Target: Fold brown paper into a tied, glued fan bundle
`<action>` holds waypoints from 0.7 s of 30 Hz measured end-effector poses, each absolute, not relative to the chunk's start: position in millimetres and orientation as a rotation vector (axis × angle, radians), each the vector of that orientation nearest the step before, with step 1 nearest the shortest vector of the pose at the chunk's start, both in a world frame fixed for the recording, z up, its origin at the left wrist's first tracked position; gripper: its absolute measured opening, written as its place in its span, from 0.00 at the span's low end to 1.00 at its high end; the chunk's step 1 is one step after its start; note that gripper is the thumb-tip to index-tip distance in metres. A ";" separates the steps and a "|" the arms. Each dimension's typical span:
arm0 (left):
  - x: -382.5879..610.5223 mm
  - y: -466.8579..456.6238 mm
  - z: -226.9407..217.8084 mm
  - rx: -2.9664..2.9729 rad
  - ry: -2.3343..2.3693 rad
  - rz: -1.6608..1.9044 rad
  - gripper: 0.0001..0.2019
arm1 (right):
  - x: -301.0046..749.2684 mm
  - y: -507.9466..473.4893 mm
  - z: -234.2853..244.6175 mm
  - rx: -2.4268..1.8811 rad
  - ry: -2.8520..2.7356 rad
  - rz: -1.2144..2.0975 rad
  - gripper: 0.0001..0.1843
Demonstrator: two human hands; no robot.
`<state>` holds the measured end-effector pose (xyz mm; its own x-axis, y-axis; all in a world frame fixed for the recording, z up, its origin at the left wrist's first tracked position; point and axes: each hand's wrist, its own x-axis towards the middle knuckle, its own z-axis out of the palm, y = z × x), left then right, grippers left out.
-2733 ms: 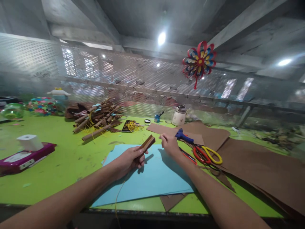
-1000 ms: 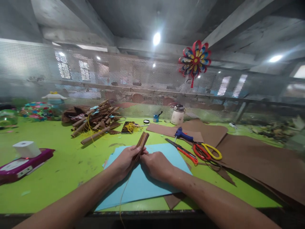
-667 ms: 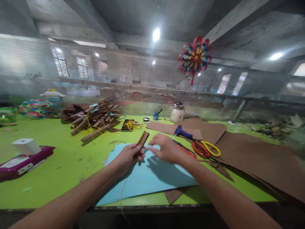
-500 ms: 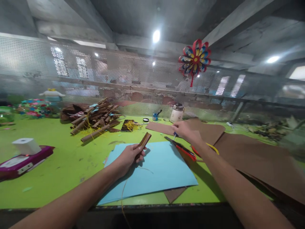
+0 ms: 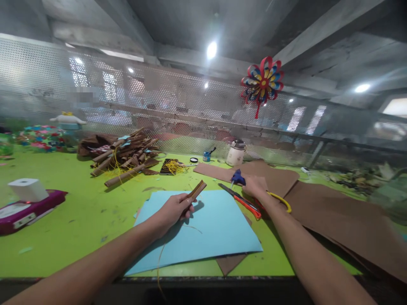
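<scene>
My left hand (image 5: 174, 209) is closed around a folded strip of brown paper (image 5: 197, 189), holding it tilted above a light blue sheet (image 5: 219, 228). A thin yellow thread (image 5: 160, 256) hangs below that hand over the table's front edge. My right hand (image 5: 255, 187) is low over the brown paper at the right, its fingertips mostly hidden. Just left of it is a dark blue tool (image 5: 238, 178) with a pale shaft. Beside this lies a dark-bladed cutting tool with a red handle (image 5: 249, 207). A yellow loop handle (image 5: 281, 201) shows behind my right wrist.
Brown paper rolls (image 5: 124, 169) with yellow thread are heaped at the back left. Large brown sheets (image 5: 343, 216) cover the right side. A purple power strip (image 5: 34, 212) with a white plug stands left. A white bottle (image 5: 235, 153) and small blue jar (image 5: 206, 156) stand behind.
My right hand has moved back toward me and slightly right, off the dark blue tool, which now shows beside it. My left hand still holds the folded brown paper, almost in place.
</scene>
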<state>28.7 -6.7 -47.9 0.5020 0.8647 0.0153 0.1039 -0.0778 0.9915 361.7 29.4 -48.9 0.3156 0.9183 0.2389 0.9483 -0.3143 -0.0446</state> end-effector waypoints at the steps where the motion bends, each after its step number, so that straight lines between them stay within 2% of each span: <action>1: 28.6 -6.7 -47.9 1.537 0.869 0.785 0.11 | 360.5 31.7 -51.6 -2.401 -1.723 -0.252 0.22; 10: 25.3 -7.8 -45.7 1.509 0.819 0.756 0.12 | 349.9 39.8 -55.0 -2.416 -1.560 -0.233 0.18; 15: 27.0 -9.1 -43.1 1.460 0.818 0.750 0.12 | 354.9 27.1 -33.2 -2.281 -1.181 -0.398 0.22; 18: 26.9 -7.8 -45.1 1.417 0.794 0.762 0.12 | 361.4 19.6 -13.7 -1.941 -0.957 -0.213 0.22; 21: 25.7 -7.0 -46.4 1.356 0.778 0.778 0.11 | 356.4 10.6 -1.0 -1.796 -1.021 0.034 0.21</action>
